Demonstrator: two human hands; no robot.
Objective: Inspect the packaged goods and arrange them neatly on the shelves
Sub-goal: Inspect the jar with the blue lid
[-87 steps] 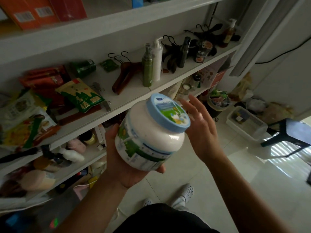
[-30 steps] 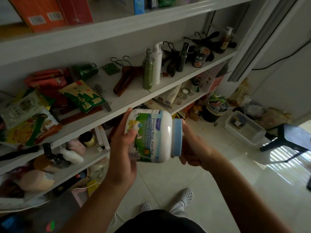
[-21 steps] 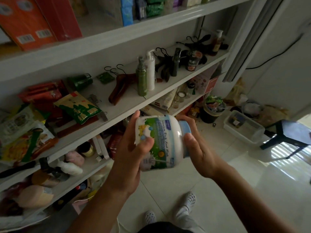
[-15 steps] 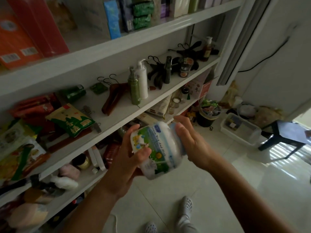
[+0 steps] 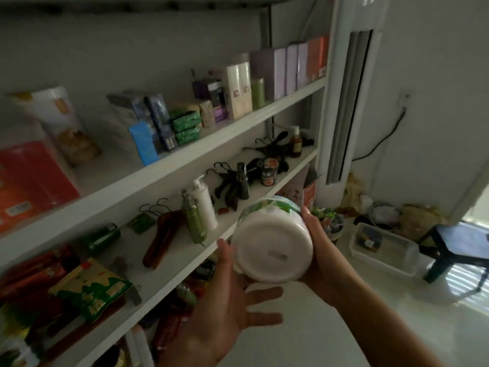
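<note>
Head view, near first: we are holding left hand (image 5: 227, 305) open, palm up, fingers straight, just under white jar (image 5: 272, 250); thumb touching jar's side. Right hand (image 5: 321, 260) wrapping jar's right side, gripping it, base facing us. Risk, as we are judging: one-handed grip on smooth, wide body slipping, jar dropping past left palm to floor (image 5: 317, 340). Beyond left thumb, green bottle (image 5: 193, 223) and white pump bottle (image 5: 205, 205) standing near shelf (image 5: 169, 274) edge; swinging jar in carelessly could be toppling them.
</note>
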